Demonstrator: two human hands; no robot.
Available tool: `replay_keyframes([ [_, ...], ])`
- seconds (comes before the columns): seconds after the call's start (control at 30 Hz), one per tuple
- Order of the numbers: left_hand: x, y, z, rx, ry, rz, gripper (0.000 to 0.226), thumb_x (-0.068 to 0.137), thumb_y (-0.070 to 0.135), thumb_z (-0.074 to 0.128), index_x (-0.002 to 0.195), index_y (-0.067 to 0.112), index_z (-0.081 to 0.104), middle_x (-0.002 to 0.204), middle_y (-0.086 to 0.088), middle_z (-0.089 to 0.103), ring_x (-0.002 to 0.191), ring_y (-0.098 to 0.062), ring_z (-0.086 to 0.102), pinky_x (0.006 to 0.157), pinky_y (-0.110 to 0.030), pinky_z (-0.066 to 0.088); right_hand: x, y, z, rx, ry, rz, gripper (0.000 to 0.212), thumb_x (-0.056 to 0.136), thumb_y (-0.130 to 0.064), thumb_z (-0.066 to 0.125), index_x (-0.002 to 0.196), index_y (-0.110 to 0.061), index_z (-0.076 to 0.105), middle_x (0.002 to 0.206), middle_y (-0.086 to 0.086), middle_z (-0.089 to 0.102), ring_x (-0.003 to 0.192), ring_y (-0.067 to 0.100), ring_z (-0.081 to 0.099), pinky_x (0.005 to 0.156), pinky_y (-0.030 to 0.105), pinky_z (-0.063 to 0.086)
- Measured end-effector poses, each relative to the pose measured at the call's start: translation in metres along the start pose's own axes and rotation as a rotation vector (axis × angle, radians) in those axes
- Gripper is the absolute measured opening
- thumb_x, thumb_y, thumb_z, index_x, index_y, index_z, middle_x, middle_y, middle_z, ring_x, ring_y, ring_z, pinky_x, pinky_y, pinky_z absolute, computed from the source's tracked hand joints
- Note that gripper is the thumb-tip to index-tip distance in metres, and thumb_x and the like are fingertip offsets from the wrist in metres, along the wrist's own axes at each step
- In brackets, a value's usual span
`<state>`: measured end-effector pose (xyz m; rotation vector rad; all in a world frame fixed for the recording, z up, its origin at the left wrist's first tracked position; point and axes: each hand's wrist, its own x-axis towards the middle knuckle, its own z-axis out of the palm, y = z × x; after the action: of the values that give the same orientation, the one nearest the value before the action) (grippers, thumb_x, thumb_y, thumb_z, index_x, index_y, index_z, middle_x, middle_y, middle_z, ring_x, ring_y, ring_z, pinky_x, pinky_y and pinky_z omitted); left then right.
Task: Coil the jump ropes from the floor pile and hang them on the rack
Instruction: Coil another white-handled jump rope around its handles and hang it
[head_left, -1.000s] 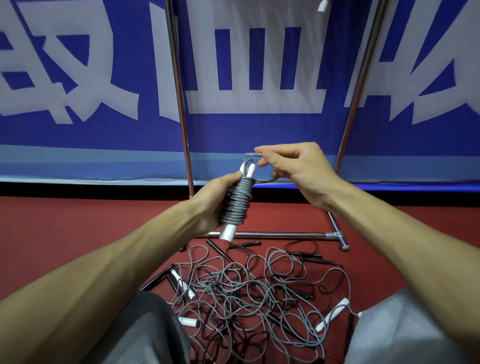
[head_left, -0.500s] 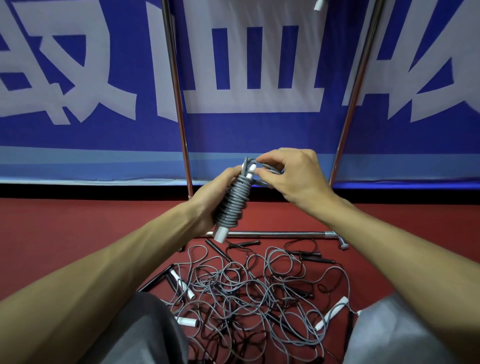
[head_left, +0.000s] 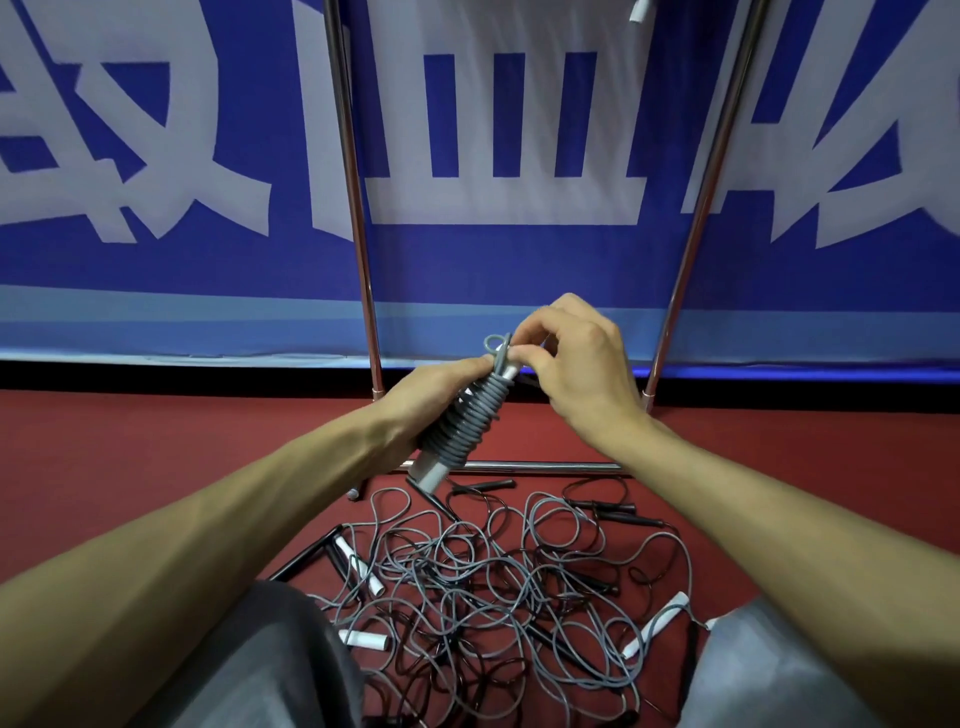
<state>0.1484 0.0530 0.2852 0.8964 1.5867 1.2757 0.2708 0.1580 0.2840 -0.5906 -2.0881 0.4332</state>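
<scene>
Blue banner (head_left: 467, 260) with large white characters, black strip (head_left: 156, 376) at its foot, red floor (head_left: 130, 441) below.

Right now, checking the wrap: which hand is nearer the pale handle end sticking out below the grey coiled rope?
Left. The left hand grips the grey coiled rope just above that pale handle end; the right hand pinches the coil's far, upper end.

The dark red matte floor (head_left: 130, 441) carries a loose tangled pile of thin grey and black jump ropes (head_left: 483, 582), with white tube handles (head_left: 358, 566) and slim black handles (head_left: 613, 506) scattered through it, while the chrome steel rack's base bar (head_left: 545, 466) lies just beyond the pile, toward the floor's far edge.
</scene>
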Motion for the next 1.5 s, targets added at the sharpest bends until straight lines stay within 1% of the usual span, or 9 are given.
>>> replay_keyframes([
  [0.17, 0.003, -0.005, -0.007, 0.249, 0.045, 0.148, 0.031, 0.101, 0.034, 0.047, 0.103, 0.011, 0.068, 0.069, -0.002, 0.062, 0.054, -0.007, 0.056, 0.050, -0.017, 0.048, 0.009, -0.003, -0.013, 0.179, -0.374, 0.178, 0.017, 0.084, -0.008, 0.072, 0.097, -0.018, 0.069, 0.099, 0.001, 0.054, 0.048, 0.017, 0.061, 0.047, 0.024, 0.051],
  [0.3, 0.009, -0.013, -0.008, 0.449, 0.028, 0.196, 0.027, 0.101, 0.032, 0.047, 0.095, 0.016, 0.069, 0.066, 0.005, 0.059, 0.049, 0.000, 0.052, 0.050, -0.014, 0.043, 0.005, -0.001, -0.016, 0.348, -0.648, 0.373, 0.003, 0.087, -0.013, 0.068, 0.089, -0.015, 0.071, 0.094, 0.012, 0.063, 0.066, 0.026, 0.062, 0.072, 0.047, 0.059],
  [0.47, 0.021, -0.022, -0.011, 0.750, -0.075, 0.280, 0.022, 0.100, 0.039, 0.046, 0.095, 0.032, 0.066, 0.081, 0.012, 0.064, 0.073, -0.003, 0.057, 0.075, -0.025, 0.044, 0.014, 0.002, -0.015, -0.019, -0.449, 0.248, 0.017, 0.088, -0.033, 0.068, 0.076, -0.021, 0.067, 0.077, -0.014, 0.052, 0.076, 0.004, 0.049, 0.071, 0.024, 0.038],
  [0.6, 0.027, -0.028, -0.017, 0.771, -0.103, 0.278, 0.020, 0.100, 0.039, 0.043, 0.091, 0.032, 0.059, 0.077, 0.011, 0.060, 0.068, -0.006, 0.058, 0.071, -0.027, 0.047, 0.031, 0.005, -0.025, 0.328, -0.185, 0.394, 0.025, 0.094, -0.022, 0.061, 0.069, -0.020, 0.061, 0.069, -0.008, 0.059, 0.061, 0.002, 0.050, 0.061, 0.022, 0.038],
  [0.77, 0.028, -0.026, -0.014, 0.828, -0.195, 0.306, 0.021, 0.102, 0.036, 0.039, 0.087, 0.032, 0.054, 0.083, 0.006, 0.057, 0.072, -0.004, 0.054, 0.071, -0.019, 0.043, 0.032, 0.004, -0.024, 0.418, -0.147, 0.472, 0.029, 0.098, -0.019, 0.053, 0.070, -0.015, 0.058, 0.067, 0.003, 0.056, 0.055, 0.013, 0.052, 0.048, 0.023, 0.037],
  [0.93, 0.014, -0.022, -0.020, 0.559, -0.334, 0.166, 0.025, 0.105, 0.033, 0.036, 0.095, 0.027, 0.058, 0.087, -0.004, 0.053, 0.081, -0.012, 0.052, 0.079, -0.024, 0.043, 0.037, -0.008, -0.025, 0.523, -0.143, 0.438, 0.025, 0.099, -0.017, 0.053, 0.075, -0.010, 0.058, 0.067, 0.002, 0.055, 0.049, 0.009, 0.051, 0.045, 0.021, 0.041],
  [1.07, 0.020, 0.009, -0.020, 0.382, -0.281, 0.110, 0.034, 0.100, 0.008, 0.043, 0.120, 0.029, 0.060, 0.120, -0.002, 0.065, 0.111, -0.016, 0.060, 0.100, -0.034, 0.040, 0.052, -0.019, -0.029, 0.527, -0.178, 0.396, 0.028, 0.099, -0.021, 0.053, 0.074, -0.009, 0.057, 0.063, 0.004, 0.060, 0.046, 0.011, 0.057, 0.039, 0.021, 0.036],
  [1.23, 0.022, 0.087, -0.010, 0.184, -0.093, 0.258, 0.030, 0.096, 0.011, 0.041, 0.104, 0.014, 0.070, 0.097, -0.012, 0.071, 0.099, -0.028, 0.070, 0.090, -0.038, 0.051, 0.092, -0.031, -0.053, 0.340, -0.120, 0.290, 0.028, 0.095, -0.027, 0.057, 0.072, -0.014, 0.061, 0.062, 0.004, 0.068, 0.042, 0.009, 0.055, 0.040, 0.012, 0.034],
  [1.5, 0.033, 0.184, 0.017, 0.349, -0.044, 0.534, 0.007, 0.094, 0.017, 0.062, 0.091, 0.011, 0.060, 0.082, -0.008, 0.072, 0.075, -0.018, 0.071, 0.064, -0.025, 0.050, 0.163, -0.033, -0.119, 0.343, 0.134, 0.181, 0.022, 0.094, -0.027, 0.062, 0.074, -0.017, 0.062, 0.059, -0.002, 0.061, 0.044, 0.006, 0.051, 0.042, 0.015, 0.036],
])
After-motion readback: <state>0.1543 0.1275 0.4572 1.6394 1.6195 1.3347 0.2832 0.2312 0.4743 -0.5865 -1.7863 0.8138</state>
